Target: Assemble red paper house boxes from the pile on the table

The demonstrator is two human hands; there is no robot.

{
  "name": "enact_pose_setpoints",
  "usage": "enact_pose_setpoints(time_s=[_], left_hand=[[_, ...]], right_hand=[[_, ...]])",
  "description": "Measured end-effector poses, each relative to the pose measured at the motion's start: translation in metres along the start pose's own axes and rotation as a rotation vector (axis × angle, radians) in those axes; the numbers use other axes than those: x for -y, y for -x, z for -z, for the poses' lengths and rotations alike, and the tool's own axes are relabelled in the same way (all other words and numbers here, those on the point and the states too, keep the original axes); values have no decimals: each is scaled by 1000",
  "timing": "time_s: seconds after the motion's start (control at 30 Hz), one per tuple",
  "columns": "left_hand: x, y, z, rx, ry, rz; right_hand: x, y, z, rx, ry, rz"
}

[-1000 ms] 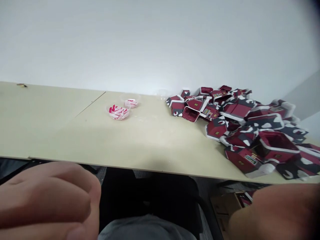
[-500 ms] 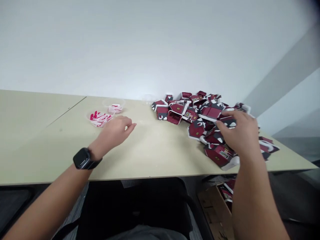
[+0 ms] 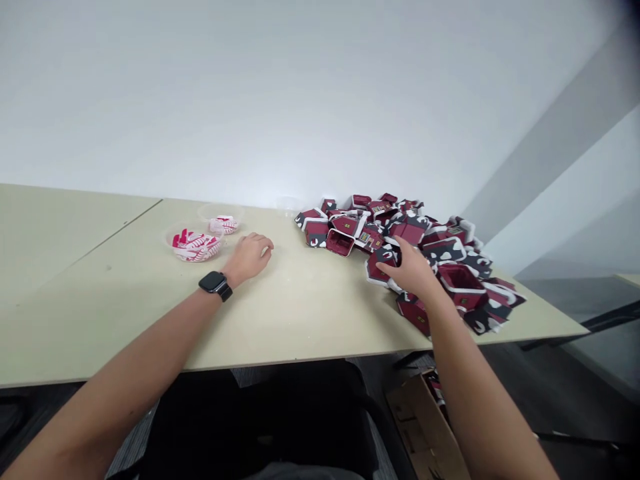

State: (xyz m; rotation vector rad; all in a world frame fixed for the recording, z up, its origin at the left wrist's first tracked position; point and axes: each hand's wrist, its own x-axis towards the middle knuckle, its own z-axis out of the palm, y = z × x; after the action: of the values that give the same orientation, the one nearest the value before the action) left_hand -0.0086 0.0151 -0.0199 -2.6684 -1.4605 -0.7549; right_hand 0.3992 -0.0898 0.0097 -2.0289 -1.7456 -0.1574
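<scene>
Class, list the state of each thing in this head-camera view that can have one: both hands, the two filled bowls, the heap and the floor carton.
Left hand: resting on the tabletop, fingers curled, holding nothing.
Right hand: on the heap, touching its boxes.
Nearer clear bowl: filled with red-and-white pieces.
Farther clear bowl: holding fewer pieces.
Heap: red house-shaped boxes, jumbled.
Floor carton: open.

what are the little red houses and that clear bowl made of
The red house-shaped boxes look like printed card: thin folded walls, white edges, matte finish. The clear bowl looks like thin glossy plastic, see-through around its contents, though glass isn't ruled out.
</scene>
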Motion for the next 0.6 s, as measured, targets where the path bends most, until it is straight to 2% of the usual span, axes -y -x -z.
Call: enact_pose_setpoints(time_s=[0.1,0.23,0.37,0.47,0.53,0.6], left_hand=[[3,6,2,-36,22,22],[10,7,19,-135,35,79],[34,9,48,-242,-93,276],[63,17,66,-180,-216,480],[81,23,71,-85,-276,594],[96,27,71,-17,-299,674]], right_hand=[[6,-5,-5,107,14,-2],[19,1,1,137,62,-5],[33,9,21,265,56,-5],[37,13,36,374,24,91],[39,15,41,457,-33,135],[44,16,39,506,-81,117]])
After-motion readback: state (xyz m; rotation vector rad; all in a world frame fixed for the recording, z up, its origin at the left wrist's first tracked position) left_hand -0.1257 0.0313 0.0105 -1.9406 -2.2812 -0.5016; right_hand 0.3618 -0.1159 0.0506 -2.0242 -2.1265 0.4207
